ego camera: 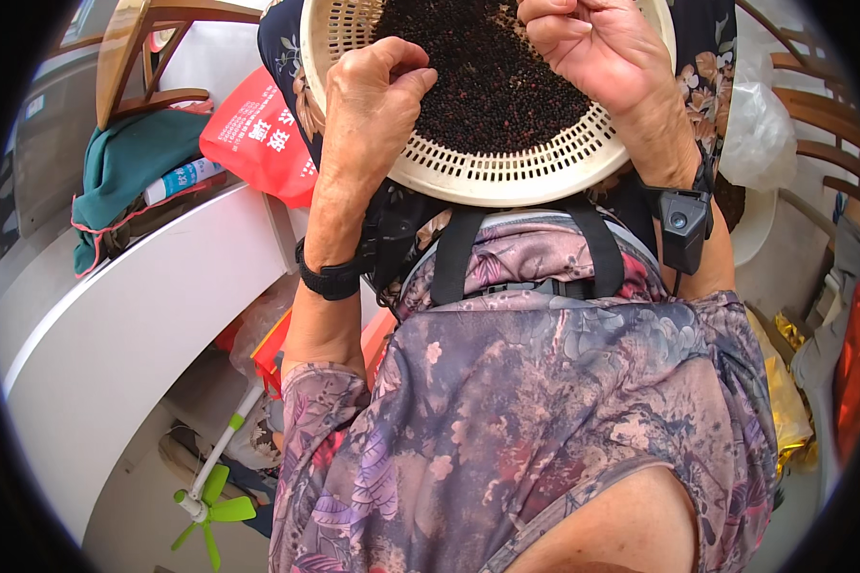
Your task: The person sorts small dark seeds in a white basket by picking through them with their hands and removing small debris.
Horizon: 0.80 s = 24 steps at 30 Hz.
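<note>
A round cream plastic sieve basket (473, 175) with a slotted rim rests on my lap. It holds a broad layer of small round dark seeds or berries (502, 107), black to deep red. My left hand (383, 97) hovers over the basket's left side, its fingers curled and the thumb close to the forefinger. Whether anything tiny sits between them cannot be made out. On the right, my right hand (602, 57) is above the basket with bent fingers, palm partly turned up. The top edge of the picture cuts off some of its fingertips, so its grip is hidden.
A red printed bag (258, 136) lies left of my lap, near a white panel (158, 286) and a green cloth (132, 154). Wooden chairs (824, 118) and a clear plastic bag (756, 136) are at right. A small green-bladed fan (211, 505) is at lower left.
</note>
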Motion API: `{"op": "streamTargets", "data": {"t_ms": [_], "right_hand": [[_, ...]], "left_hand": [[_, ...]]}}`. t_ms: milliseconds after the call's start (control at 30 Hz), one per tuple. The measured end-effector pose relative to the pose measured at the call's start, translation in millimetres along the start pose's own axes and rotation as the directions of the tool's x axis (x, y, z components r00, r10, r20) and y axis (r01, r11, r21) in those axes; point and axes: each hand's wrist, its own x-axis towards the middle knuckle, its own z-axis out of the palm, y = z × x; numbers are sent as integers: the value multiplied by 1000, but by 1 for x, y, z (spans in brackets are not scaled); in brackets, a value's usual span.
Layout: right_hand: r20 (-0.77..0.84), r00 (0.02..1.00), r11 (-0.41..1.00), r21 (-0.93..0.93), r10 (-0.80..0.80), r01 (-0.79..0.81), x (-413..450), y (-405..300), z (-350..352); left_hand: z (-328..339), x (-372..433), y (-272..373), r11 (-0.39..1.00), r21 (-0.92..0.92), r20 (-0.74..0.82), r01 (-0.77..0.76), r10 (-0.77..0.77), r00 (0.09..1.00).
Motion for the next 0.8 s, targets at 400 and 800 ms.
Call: {"op": "streamTargets", "data": {"t_ms": [400,800], "right_hand": [[123,990,995,72,-71,63,-1,0,0],[119,991,994,95,-62,51,1,-1,-3]], "left_hand": [[43,-12,4,945,37,345,-325,294,892],[64,-3,-3,841,268,477,-470,308,823]]}}
